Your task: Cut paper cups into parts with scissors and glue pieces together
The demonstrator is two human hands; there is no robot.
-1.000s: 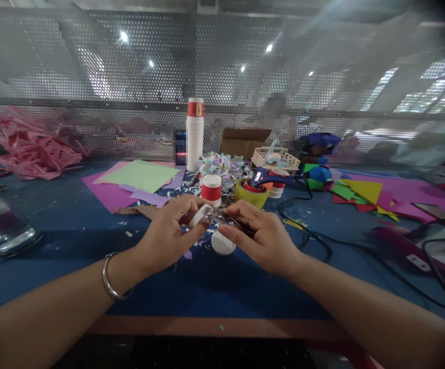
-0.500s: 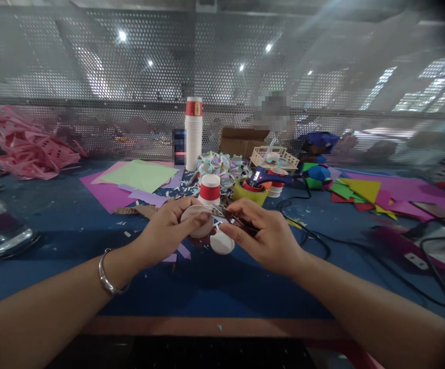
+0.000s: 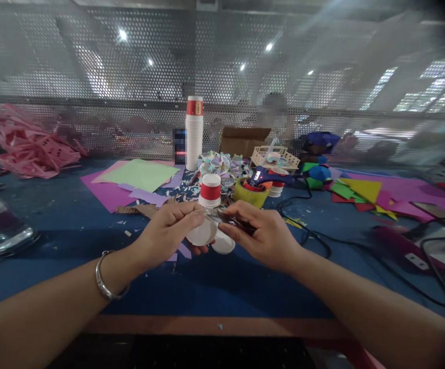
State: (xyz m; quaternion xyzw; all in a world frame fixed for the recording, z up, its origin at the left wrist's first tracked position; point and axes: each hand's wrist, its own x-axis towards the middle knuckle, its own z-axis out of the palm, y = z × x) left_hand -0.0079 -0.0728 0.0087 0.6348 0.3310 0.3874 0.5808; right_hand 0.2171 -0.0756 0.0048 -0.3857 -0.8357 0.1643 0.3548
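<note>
Holding scissors [image 3: 227,217], red-banded cup [image 3: 209,191] beyond, purple scraps [image 3: 184,250] near

Held round piece [image 3: 201,232]: white. Scissors [image 3: 215,215]: metallic grey. Lone cup [image 3: 210,192]: red band, white top and base. Stacked cups [image 3: 194,141]: white, topmost red-banded. Tape roll [image 3: 247,196]: yellow. Glue gun [image 3: 261,176]: dark blue. Tabletop [image 3: 207,292]: blue. Shredded heap [image 3: 30,148]: pink. Screen [image 3: 149,82]: grey, dotted with perforations.

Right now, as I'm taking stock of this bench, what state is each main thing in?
White round piece, held in left hand
Metal tool, held in right hand
Red-banded cup, standing
Cup stack, upright, nested
Blue corded tool, resting on yellow roll
Green sheet, lying flat
Pink strips, heaped
</note>
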